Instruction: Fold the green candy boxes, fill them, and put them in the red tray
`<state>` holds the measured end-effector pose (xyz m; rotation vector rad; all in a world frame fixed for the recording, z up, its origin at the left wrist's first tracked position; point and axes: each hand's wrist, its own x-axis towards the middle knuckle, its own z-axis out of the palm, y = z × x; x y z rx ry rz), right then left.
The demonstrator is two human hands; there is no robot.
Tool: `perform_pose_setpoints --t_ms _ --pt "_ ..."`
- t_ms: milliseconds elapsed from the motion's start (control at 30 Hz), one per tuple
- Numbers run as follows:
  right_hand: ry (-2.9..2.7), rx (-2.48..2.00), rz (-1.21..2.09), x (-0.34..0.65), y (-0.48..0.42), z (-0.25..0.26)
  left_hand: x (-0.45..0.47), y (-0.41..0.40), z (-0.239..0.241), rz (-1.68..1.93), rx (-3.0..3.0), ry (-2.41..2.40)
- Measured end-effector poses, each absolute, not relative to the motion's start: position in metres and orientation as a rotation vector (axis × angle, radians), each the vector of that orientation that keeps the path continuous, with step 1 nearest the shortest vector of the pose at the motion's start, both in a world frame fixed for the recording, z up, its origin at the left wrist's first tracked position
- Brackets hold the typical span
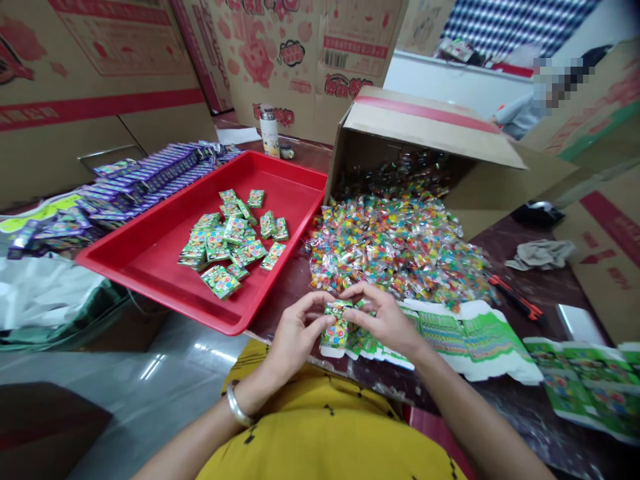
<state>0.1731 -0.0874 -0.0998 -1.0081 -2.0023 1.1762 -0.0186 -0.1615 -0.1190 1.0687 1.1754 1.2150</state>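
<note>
Between my two hands is a small green candy box (pixel 336 330) with colourful printing; its white flap stands out at the bottom end. My left hand (pixel 303 330) grips the box's left side between thumb and fingers. On the other side, my right hand (pixel 383 319) pinches its upper right edge. Beside and under my right hand lie flat green cartons (pixel 440 330), fanned out in an overlapping row. Just beyond my hands spreads a heap of clear candy packets (pixel 395 243) with many-coloured sweets, spilling from a tipped cardboard box (pixel 425 127).
A red tray (pixel 165 250) on the left bears several filled-looking green boxes (pixel 233 233). Purple packs (pixel 145 177) are stacked behind it. A red-handled tool (pixel 517 300) and cloth (pixel 543 255) lie right. A bottle (pixel 269 130) stands at the back. Another person (pixel 523 113) is at far right.
</note>
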Motion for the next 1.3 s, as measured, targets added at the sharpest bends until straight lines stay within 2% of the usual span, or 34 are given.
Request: perform_pose_setpoints --t_ms 167,233,300,500,600,733,833,933,1133,1300 --pt "-2.243 -1.441 0.061 0.191 -0.022 -0.101 -0.022 -0.156 -0.121 1.279 1.039 1.304" --pt "-2.368 -1.523 -0.153 0.194 -0.002 -0.105 -0.021 -0.154 -0.121 1.219 0.935 1.258" --pt "-2.441 -1.552 -0.212 0.194 0.009 -0.109 -0.021 -0.152 -0.12 1.152 0.823 1.179" --pt "-2.574 -1.426 -0.018 0.202 0.021 -0.11 -0.023 -0.15 -0.12 1.085 0.645 1.02" --pt "-2.397 -1.337 0.143 0.206 0.023 -0.102 -0.024 -0.147 -0.126 1.104 0.685 1.049" --pt "-1.845 -1.142 0.642 0.196 0.0 -0.084 -0.021 -0.143 -0.135 1.139 0.79 1.091" --pt "-1.677 -1.024 0.975 0.179 -0.032 -0.074 -0.017 -0.141 -0.137 1.128 0.855 1.04" --pt "-1.663 -1.004 0.987 0.163 -0.057 -0.076 -0.014 -0.14 -0.134 1.134 0.907 0.981" --pt "-1.977 -0.986 0.725 0.163 -0.063 -0.075 -0.012 -0.142 -0.129 1.216 0.953 0.992" --pt "-2.156 -0.97 0.848 0.168 -0.063 -0.062 -0.012 -0.144 -0.124 1.23 1.033 1.082"
